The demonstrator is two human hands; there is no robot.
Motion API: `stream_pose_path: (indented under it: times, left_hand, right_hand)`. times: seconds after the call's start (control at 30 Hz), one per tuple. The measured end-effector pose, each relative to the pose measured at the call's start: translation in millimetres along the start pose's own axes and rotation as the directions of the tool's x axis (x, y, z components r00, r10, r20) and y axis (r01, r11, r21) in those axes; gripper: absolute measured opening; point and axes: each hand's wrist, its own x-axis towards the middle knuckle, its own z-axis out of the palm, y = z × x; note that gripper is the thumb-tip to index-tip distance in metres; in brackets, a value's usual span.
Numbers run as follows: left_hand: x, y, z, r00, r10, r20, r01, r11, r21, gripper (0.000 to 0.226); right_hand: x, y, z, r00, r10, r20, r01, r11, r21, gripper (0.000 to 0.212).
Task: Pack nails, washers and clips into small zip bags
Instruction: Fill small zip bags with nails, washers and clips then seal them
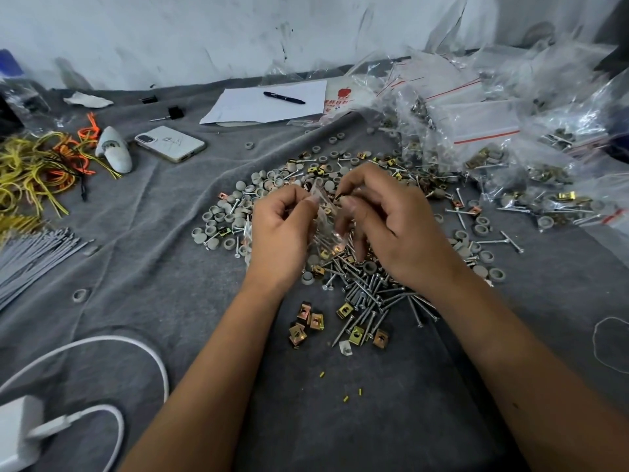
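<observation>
We see grey round plastic washers [218, 218], brass-yellow square metal clips [356, 334], silvery steel nails [369, 294], red-striped clear zip bags [483, 129] and yellow and orange cords [41, 165] on grey cloth [153, 233].

Scuffed, black-streaked white wall [204, 32] behind a work surface under a wrinkled grey cloth [153, 253], evenly lit.

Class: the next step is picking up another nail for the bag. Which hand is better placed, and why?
Probably the right hand: the nails are heaped just below it, and it pinches only a small clip at the zip bag. The left hand grips the bag's edge.
</observation>
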Motion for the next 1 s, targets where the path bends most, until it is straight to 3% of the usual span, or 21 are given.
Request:
stream_pose_path:
  times: [0.13, 0.4, 0.53, 0.67, 0.77, 0.83, 1.0]
  left_hand:
    - [-0.2, -0.4, -1.6, 0.999, -0.031, 0.011, 0.031, 0.999, -0.014, 0.029]
    - [-4.6, 7.6, -1.2, 0.997, 0.031, 0.065, -0.032, 0.999, 0.021, 0.021]
    - [-3.0, 5.9, -2.3, 1.000, 0.018, -0.005, -0.018, 1.000, 0.022, 0.023]
    - [0.1, 2.7, -5.3, 0.996, 0.001, -0.089, -0.004, 1.000, -0.031, 0.029]
    - [1.7, 0.4, -7.3, 0.992, -0.011, -0.129, 0.004, 0.999, -0.049, 0.026]
    - [2.7, -0.5, -8.2, 0.989, -0.023, -0.148, 0.015, 0.998, -0.058, 0.025]
    - [3.6, -0.1, -9.6, 0.988, -0.027, -0.154, 0.017, 0.998, -0.066, 0.030]
  right_hand:
    - [-0.8, 3.2, -3.6, 0.996, 0.080, 0.036, -0.079, 0.996, -0.034, 0.005]
    - [3.2, 8.7, -1.7, 0.996, 0.018, 0.086, 0.005, 0.966, -0.260, 0.015]
    - [3.2, 7.5, -1.6, 0.999, 0.010, -0.039, -0.017, 0.983, -0.185, 0.018]
    - [2.4, 6.1, -7.2, 0.985, 0.001, -0.171, -0.027, 0.989, -0.148, 0.006]
    - [2.7, 9.7, -11.7, 0.992, 0.101, 0.073, -0.067, 0.925, -0.374, 0.008]
    - [3.0, 12.0, -11.9, 0.946, 0.203, 0.254, -0.039, 0.846, -0.531, 0.009]
    - [2.3, 12.2, -18.9, 0.895, 0.308, 0.324, -0.113, 0.857, -0.503, 0.017]
